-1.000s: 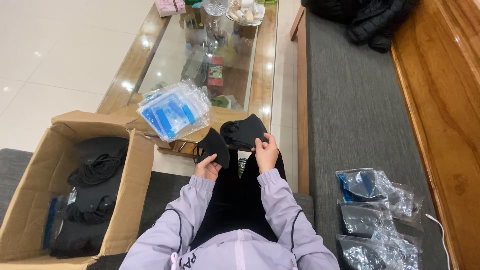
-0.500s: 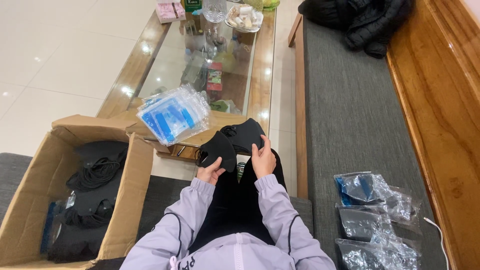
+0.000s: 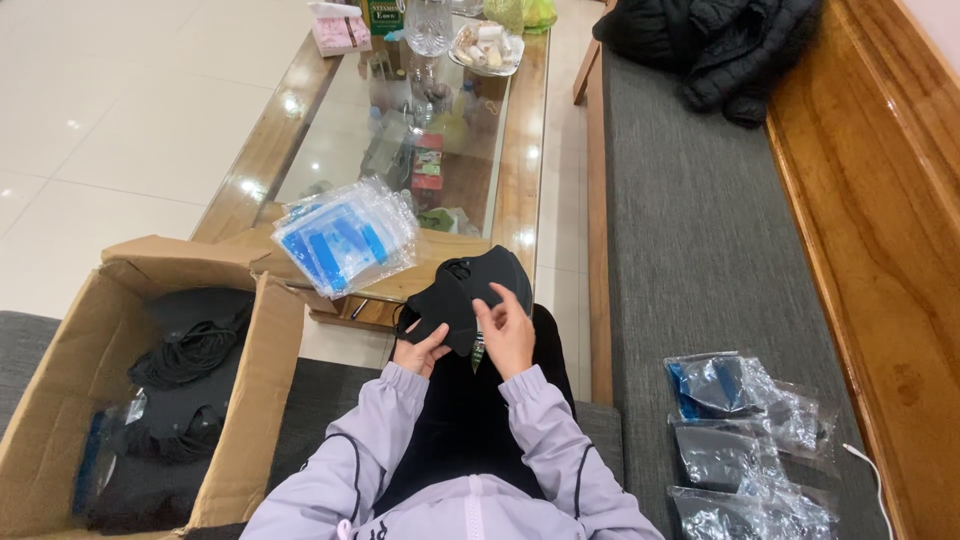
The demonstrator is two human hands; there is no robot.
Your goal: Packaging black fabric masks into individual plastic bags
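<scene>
- Far left: open cardboard box (image 3: 250, 370) on the floor, stuffed with black masks and cords.
- Next over: stack of clear blue-printed bags (image 3: 345, 240) on the glass coffee table (image 3: 525, 140).
- Centre, over the lap: left hand (image 3: 420, 352) pinching the lower edge of the black face mask (image 3: 465, 295); right hand (image 3: 507, 328) gripping its right side.
- Right: packed bags (image 3: 745, 440) on the grey bench cushion (image 3: 700, 230).

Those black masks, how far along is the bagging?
Already done, it seems: several bagged masks lie on the grey bench cushion at the person's right. In hand: the left hand and right hand hold one black mask over the lap. Apparently left: the cardboard box holds more black items, and a stack of empty clear bags waits on the glass table.
</scene>
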